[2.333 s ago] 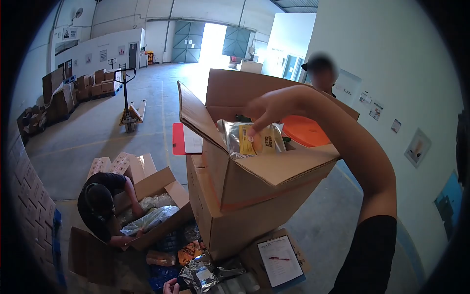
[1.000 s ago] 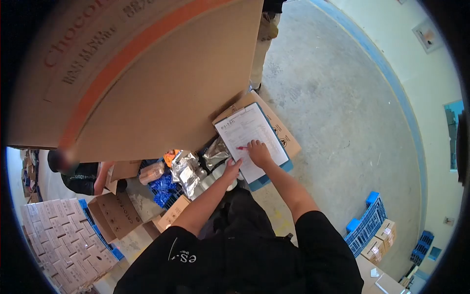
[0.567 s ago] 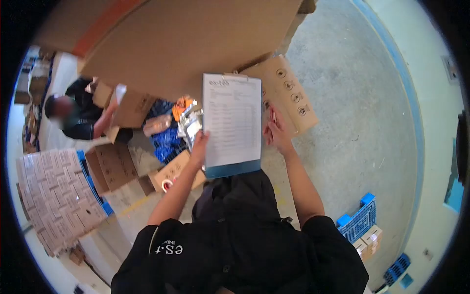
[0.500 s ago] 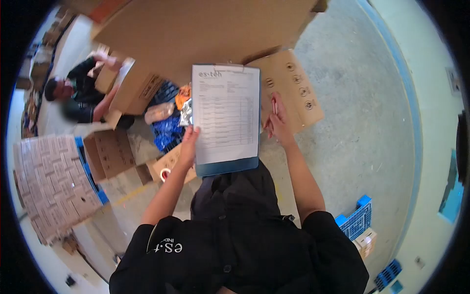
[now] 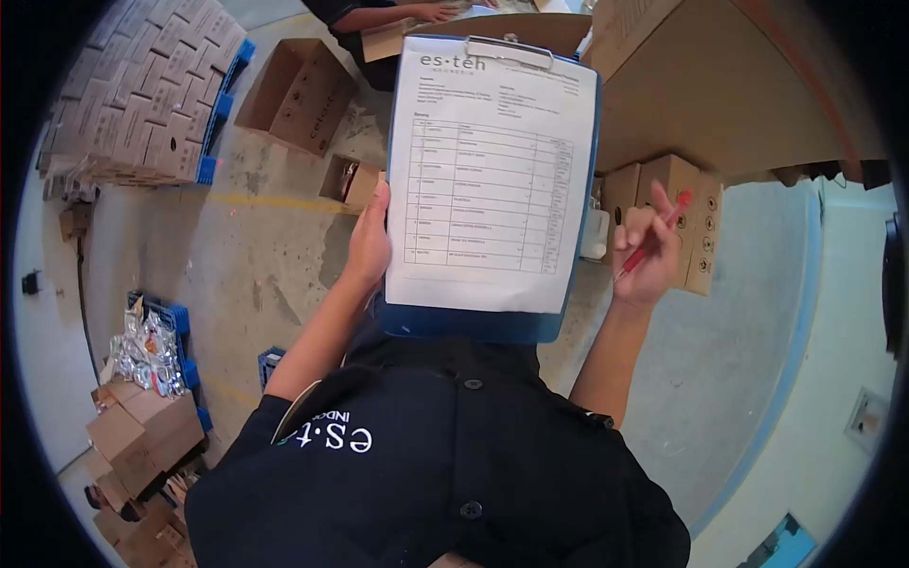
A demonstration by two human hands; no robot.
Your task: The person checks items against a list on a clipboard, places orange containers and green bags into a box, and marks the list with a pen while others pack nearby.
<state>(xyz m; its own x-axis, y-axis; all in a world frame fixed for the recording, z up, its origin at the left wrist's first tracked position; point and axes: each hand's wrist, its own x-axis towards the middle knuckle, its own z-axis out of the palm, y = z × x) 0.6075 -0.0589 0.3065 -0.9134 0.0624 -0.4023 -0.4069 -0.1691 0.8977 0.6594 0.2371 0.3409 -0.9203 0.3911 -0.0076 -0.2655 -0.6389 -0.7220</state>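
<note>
My left hand (image 5: 369, 241) grips the left edge of a blue clipboard (image 5: 464, 325), its thumb on the front. A white printed sheet (image 5: 483, 289) with a table of lines lies under the metal clip (image 5: 509, 52) at the top. To the right of the board, my right hand (image 5: 649, 251) holds a red pen (image 5: 636, 259) slantwise between curled fingers, with the index finger raised. The pen is apart from the paper. What lies behind the clipboard is hidden.
A large cardboard box (image 5: 701, 85) stands at upper right, smaller cartons (image 5: 701, 232) below it. An open box (image 5: 298, 99) sits on the floor at upper left, near stacked cartons (image 5: 151, 104). Another person's hand (image 5: 436, 12) shows at the top. Silvery packets (image 5: 147, 350) lie lower left.
My view has swung left, so the large box now appears at right. The clipboard looks closer and higher. My right hand, still holding the pen, has turned and its index finger is raised.
</note>
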